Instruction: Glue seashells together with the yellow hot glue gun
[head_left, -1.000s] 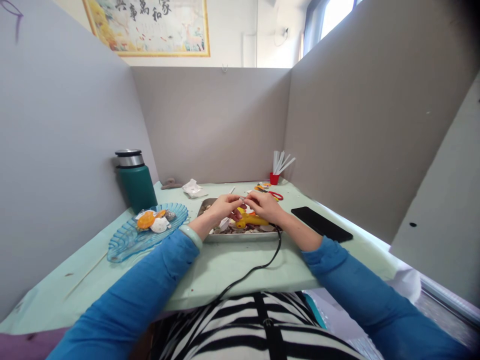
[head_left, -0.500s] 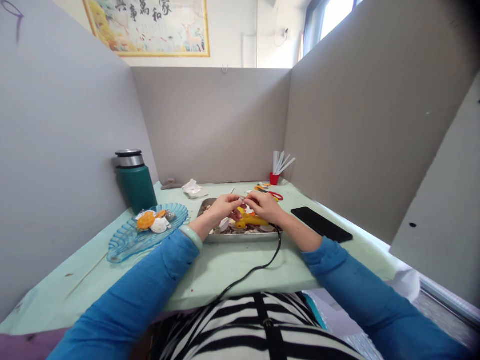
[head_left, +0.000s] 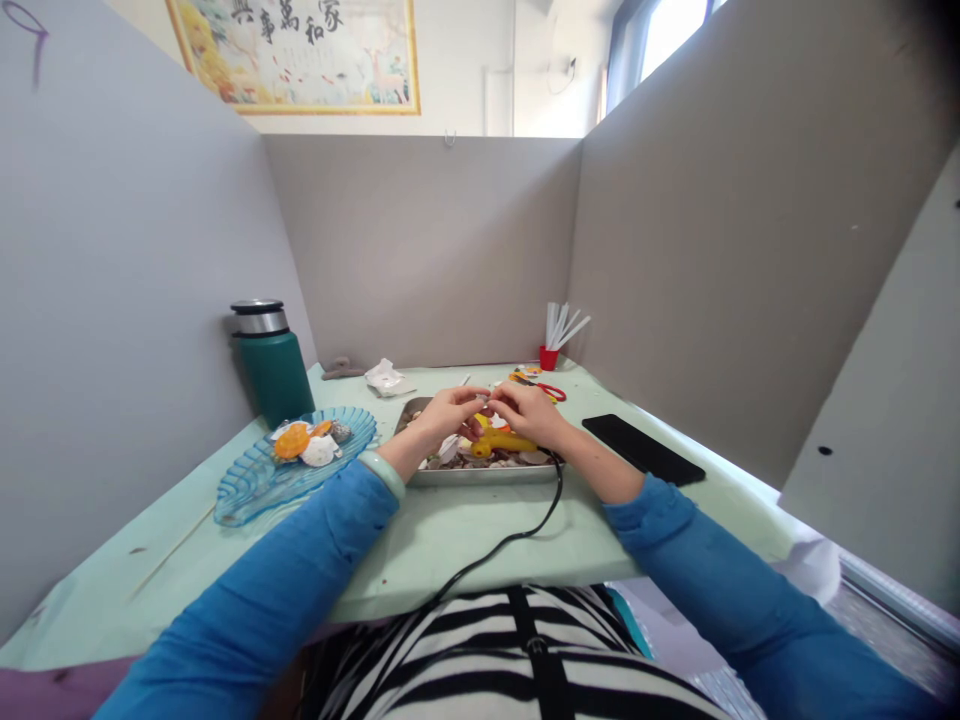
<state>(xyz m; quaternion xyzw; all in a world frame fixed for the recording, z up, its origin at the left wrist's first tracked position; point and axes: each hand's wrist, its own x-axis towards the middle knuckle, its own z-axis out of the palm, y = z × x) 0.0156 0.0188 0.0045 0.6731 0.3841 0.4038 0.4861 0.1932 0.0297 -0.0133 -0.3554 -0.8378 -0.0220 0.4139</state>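
Note:
My left hand point(head_left: 455, 413) and my right hand point(head_left: 526, 411) meet fingertip to fingertip above a metal tray point(head_left: 480, 478). Both are closed in a pinch, and what lies between the fingers is too small to make out. Beneath them, a yellow glue gun point(head_left: 501, 443) rests in the tray on a layer of shells and pebbles point(head_left: 450, 455). From its back end a black cord point(head_left: 517, 538) runs over the near table edge toward my lap.
At left stand a blue shell-shaped dish point(head_left: 259, 485) with orange and white pieces and a green bottle point(head_left: 274, 375). A black phone-like slab point(head_left: 641, 447) lies at right. Behind are red-handled scissors point(head_left: 551, 391), a red cup point(head_left: 549, 358) of white sticks and crumpled tissue point(head_left: 385, 377). Grey partitions enclose the table.
Almost nothing differs. The fingers of my left hand have shifted slightly at the tips; both hands keep their place over the tray.

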